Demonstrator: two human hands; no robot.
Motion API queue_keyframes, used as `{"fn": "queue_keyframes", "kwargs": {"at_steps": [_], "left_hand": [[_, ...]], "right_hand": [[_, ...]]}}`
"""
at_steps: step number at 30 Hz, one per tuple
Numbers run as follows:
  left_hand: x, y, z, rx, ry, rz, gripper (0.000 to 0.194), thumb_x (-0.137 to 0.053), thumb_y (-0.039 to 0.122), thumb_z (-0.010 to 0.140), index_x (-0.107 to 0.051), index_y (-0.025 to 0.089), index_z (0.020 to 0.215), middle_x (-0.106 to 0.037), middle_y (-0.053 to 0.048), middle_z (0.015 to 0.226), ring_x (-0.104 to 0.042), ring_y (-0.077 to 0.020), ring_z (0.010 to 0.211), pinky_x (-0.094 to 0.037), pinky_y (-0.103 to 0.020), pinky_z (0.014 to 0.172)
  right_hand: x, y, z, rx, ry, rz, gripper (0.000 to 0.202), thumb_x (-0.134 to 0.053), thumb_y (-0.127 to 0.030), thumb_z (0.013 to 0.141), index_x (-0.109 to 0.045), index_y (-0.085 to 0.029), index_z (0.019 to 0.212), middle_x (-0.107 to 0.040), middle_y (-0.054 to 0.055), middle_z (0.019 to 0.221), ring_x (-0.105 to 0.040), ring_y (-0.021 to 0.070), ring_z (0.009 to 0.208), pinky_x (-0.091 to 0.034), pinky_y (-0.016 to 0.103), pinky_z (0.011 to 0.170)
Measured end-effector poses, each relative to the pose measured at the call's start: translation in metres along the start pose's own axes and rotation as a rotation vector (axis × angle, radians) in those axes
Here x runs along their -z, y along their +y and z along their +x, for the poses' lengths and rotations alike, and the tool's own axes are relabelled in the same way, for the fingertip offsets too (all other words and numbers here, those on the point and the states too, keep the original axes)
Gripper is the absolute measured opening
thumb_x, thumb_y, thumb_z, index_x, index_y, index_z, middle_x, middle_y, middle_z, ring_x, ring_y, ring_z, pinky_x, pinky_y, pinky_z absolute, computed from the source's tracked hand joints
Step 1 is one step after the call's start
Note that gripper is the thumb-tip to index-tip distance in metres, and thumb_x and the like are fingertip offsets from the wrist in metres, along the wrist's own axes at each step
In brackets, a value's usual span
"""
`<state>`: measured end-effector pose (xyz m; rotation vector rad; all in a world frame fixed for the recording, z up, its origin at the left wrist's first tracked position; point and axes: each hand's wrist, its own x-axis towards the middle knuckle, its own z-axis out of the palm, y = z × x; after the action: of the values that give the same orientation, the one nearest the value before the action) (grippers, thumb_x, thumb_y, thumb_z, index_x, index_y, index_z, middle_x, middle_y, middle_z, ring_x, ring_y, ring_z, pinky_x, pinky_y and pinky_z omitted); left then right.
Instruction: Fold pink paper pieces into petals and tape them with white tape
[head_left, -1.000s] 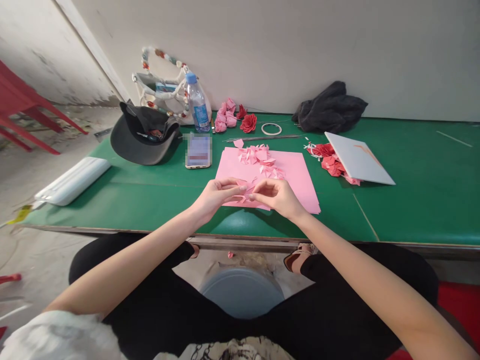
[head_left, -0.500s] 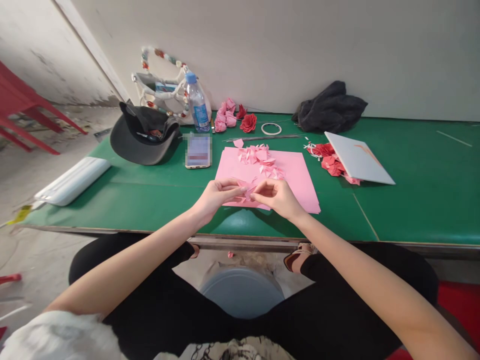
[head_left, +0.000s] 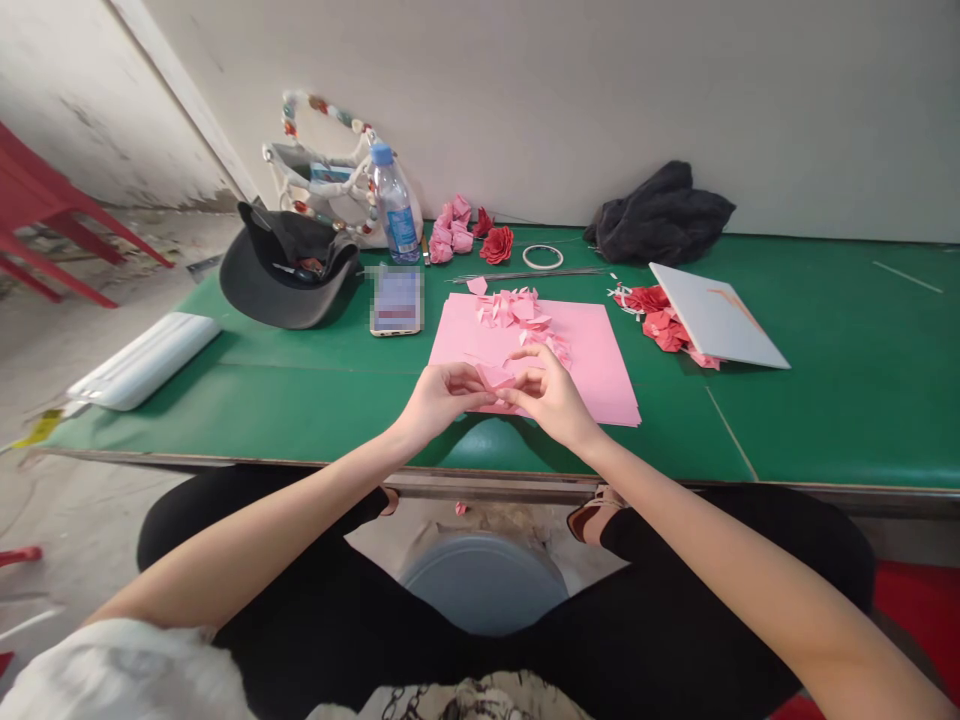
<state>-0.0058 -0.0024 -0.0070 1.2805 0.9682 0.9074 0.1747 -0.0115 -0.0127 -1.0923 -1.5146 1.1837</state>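
Note:
A small folded piece of pink paper is pinched between my two hands, above the near edge of a stack of pink paper sheets. My left hand grips its left side with thumb and fingers. On the right side, my right hand pinches it too, with the index finger raised off it. Just beyond the hands, several folded pink paper pieces lie heaped on the sheets. The fingers hide part of the held piece.
Behind the sheets are pink paper roses, a red rose, a tape roll and thin wires. A phone, cap and bottle stand left. A white board leans over red paper flowers at right.
The pink paper piece has been turned between my fingers and now shows a broader face. My right index finger has lifted, and both hands have moved slightly.

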Motion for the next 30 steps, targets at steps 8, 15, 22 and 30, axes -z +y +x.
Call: {"fn": "queue_keyframes", "kwargs": {"at_steps": [8, 15, 22, 30], "left_hand": [[0.001, 0.003, 0.001, 0.028, -0.05, 0.101, 0.017, -0.077, 0.023, 0.065, -0.066, 0.013, 0.073, -0.067, -0.002, 0.067, -0.064, -0.0145, 0.065, -0.049, -0.027, 0.065], [0.004, 0.011, 0.0, 0.105, -0.186, 0.218, 0.02, -0.073, 0.032, 0.07, -0.072, 0.014, 0.078, -0.067, -0.003, 0.071, -0.062, -0.0147, 0.069, -0.049, -0.029, 0.072], [-0.002, 0.012, -0.005, 0.144, -0.183, 0.051, 0.027, -0.071, 0.038, 0.075, -0.074, 0.013, 0.085, -0.071, -0.008, 0.083, -0.066, -0.0169, 0.079, -0.052, -0.033, 0.082], [0.0, 0.009, -0.003, 0.186, -0.225, -0.103, 0.025, -0.072, 0.034, 0.078, -0.073, 0.012, 0.091, -0.073, -0.01, 0.089, -0.068, -0.0165, 0.084, -0.053, -0.03, 0.083]], "right_hand": [[0.007, -0.005, 0.004, 0.088, -0.132, -0.239, 0.033, -0.073, -0.028, 0.073, -0.06, -0.02, 0.103, -0.064, 0.004, 0.093, -0.064, 0.017, 0.082, -0.054, 0.033, 0.078], [0.013, -0.011, 0.009, 0.099, -0.071, -0.109, 0.016, -0.069, -0.031, 0.077, -0.065, -0.019, 0.087, -0.066, 0.004, 0.088, -0.064, 0.0156, 0.08, -0.055, 0.027, 0.068], [0.011, -0.009, 0.002, 0.32, 0.018, -0.251, 0.003, -0.062, -0.023, 0.083, -0.063, -0.021, 0.084, -0.062, 0.002, 0.086, -0.063, 0.0149, 0.08, -0.056, 0.027, 0.066], [0.015, -0.007, 0.001, 0.725, 0.027, -0.601, 0.015, -0.053, -0.014, 0.089, -0.064, -0.023, 0.093, -0.061, 0.004, 0.09, -0.061, 0.0169, 0.086, -0.054, 0.033, 0.075]]}}
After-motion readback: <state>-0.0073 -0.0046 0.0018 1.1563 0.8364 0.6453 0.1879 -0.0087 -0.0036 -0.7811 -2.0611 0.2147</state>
